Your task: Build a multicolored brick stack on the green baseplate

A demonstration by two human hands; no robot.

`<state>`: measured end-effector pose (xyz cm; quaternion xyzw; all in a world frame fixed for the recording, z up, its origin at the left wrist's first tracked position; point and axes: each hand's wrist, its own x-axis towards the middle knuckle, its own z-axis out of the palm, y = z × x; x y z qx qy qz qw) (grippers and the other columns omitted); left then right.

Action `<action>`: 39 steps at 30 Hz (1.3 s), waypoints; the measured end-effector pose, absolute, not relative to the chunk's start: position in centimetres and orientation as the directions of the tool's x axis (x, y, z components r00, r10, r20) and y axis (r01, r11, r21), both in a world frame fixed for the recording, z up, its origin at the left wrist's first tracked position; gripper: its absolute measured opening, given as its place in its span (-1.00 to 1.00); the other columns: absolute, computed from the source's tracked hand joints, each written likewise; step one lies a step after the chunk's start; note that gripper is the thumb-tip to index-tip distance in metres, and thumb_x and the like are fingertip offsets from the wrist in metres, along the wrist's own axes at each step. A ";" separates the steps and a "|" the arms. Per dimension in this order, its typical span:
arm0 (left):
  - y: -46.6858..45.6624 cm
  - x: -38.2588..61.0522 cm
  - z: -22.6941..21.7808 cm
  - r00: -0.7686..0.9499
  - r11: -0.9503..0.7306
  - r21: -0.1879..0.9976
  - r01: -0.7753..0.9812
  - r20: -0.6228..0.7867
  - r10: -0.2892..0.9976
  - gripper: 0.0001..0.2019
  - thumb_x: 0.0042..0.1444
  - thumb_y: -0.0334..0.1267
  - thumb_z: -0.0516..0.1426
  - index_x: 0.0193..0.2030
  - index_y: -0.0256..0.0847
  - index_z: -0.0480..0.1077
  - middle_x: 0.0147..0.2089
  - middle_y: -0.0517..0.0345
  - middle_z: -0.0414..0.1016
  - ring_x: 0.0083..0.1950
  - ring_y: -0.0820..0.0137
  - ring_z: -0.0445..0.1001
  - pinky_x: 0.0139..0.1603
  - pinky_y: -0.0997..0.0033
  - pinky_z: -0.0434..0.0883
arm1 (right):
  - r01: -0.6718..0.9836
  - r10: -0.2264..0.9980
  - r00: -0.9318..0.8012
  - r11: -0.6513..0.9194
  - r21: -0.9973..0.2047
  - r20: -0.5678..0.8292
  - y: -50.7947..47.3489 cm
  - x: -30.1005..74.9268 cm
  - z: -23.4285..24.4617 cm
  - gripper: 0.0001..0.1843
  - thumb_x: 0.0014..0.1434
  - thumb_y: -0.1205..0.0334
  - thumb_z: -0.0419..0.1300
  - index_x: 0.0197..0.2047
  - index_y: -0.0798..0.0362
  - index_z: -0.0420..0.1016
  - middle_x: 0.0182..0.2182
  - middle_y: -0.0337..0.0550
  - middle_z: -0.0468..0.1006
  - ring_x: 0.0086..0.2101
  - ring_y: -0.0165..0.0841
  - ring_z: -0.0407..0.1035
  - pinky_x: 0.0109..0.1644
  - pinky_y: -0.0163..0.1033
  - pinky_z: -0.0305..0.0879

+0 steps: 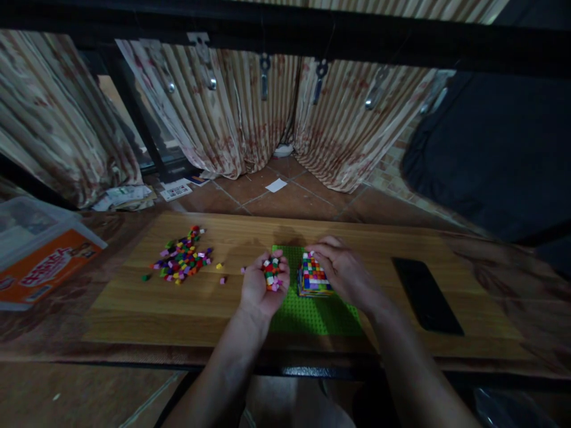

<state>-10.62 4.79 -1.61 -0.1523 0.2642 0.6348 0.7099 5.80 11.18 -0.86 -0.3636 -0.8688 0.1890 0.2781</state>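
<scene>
My left hand (263,285) is cupped palm up, fingers curled around a handful of small toy bricks (271,274) in red, white, pink and green. To its right, a block built of many coloured toy bricks (313,280) stands on a green baseplate (325,321). My right hand (341,267) reaches over the back of this block from the right. Its thumb and fingertips are pinched at the top far edge, where a small pale pink brick (311,254) shows at the fingertips. Part of the block's right side is hidden behind that hand.
A pile of loose toy bricks (185,258) lies on the left of the wooden board (147,315), with a few strays nearby. A black phone-like slab (426,294) lies at right. Far left stands a clear plastic box with an orange label (53,261). Metal clips (319,80) hang overhead.
</scene>
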 end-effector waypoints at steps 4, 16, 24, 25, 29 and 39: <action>4.8 -10.4 -1.7 0.101 0.192 0.104 -0.976 -0.569 0.816 -0.73 0.23 -0.34 -0.04 -0.42 -0.36 0.37 -0.48 0.11 0.28 -0.57 0.59 0.28 -0.75 0.77 0.09 | 0.527 0.707 -0.613 0.699 -0.483 0.354 11.2 5.7 -0.9 -0.70 0.30 0.29 -0.02 -0.15 -0.02 0.56 -0.25 -0.10 0.50 -0.19 -0.25 0.37 -0.06 -0.08 0.31; 5.0 -10.2 -2.4 0.099 0.226 0.161 -0.961 -0.560 0.823 -0.75 0.23 -0.34 -0.03 -0.41 -0.36 0.36 -0.48 0.13 0.27 -0.59 0.60 0.26 -0.77 0.76 0.08 | 0.611 0.663 -0.685 0.749 -0.257 0.301 10.9 5.3 0.0 -0.70 0.31 0.32 -0.04 -0.13 0.08 0.53 -0.26 -0.02 0.48 -0.20 -0.21 0.32 -0.08 -0.13 0.30; 5.1 -9.3 -2.6 0.125 0.261 0.169 -0.950 -0.560 0.819 -0.77 0.24 -0.32 -0.02 -0.35 -0.37 0.38 -0.49 0.15 0.28 -0.60 0.60 0.26 -0.76 0.75 0.11 | 0.607 0.648 -0.724 0.761 -0.228 0.236 10.8 5.0 0.2 -0.75 0.26 0.38 0.00 -0.22 0.10 0.52 -0.29 -0.03 0.44 -0.22 -0.23 0.28 -0.11 -0.19 0.25; 5.0 -9.2 -2.6 0.128 0.264 0.169 -0.950 -0.559 0.819 -0.77 0.24 -0.32 -0.02 -0.35 -0.38 0.38 -0.49 0.15 0.28 -0.60 0.60 0.26 -0.76 0.75 0.11 | 0.606 0.652 -0.721 0.757 -0.244 0.234 10.9 5.0 0.2 -0.74 0.26 0.38 0.00 -0.22 0.11 0.52 -0.29 -0.03 0.44 -0.22 -0.22 0.28 -0.12 -0.19 0.25; 5.0 -8.9 -2.7 0.134 0.275 0.175 -0.945 -0.562 0.817 -0.75 0.24 -0.32 -0.03 -0.37 -0.38 0.38 -0.49 0.15 0.28 -0.60 0.60 0.26 -0.76 0.75 0.12 | 0.587 0.667 -0.700 0.740 -0.327 0.253 10.9 5.0 -0.2 -0.69 0.29 0.36 -0.06 -0.17 0.12 0.52 -0.28 -0.02 0.45 -0.20 -0.23 0.31 -0.10 -0.19 0.28; 5.0 -8.7 -2.7 0.131 0.281 0.191 -0.940 -0.561 0.818 -0.72 0.25 -0.33 -0.04 -0.40 -0.39 0.39 -0.52 0.15 0.29 -0.62 0.61 0.25 -0.78 0.75 0.10 | 0.520 0.707 -0.650 0.681 -0.516 0.278 11.1 5.3 -1.1 -0.65 0.29 0.28 -0.02 0.08 0.00 0.45 -0.11 -0.03 0.51 -0.07 -0.22 0.38 0.04 -0.08 0.31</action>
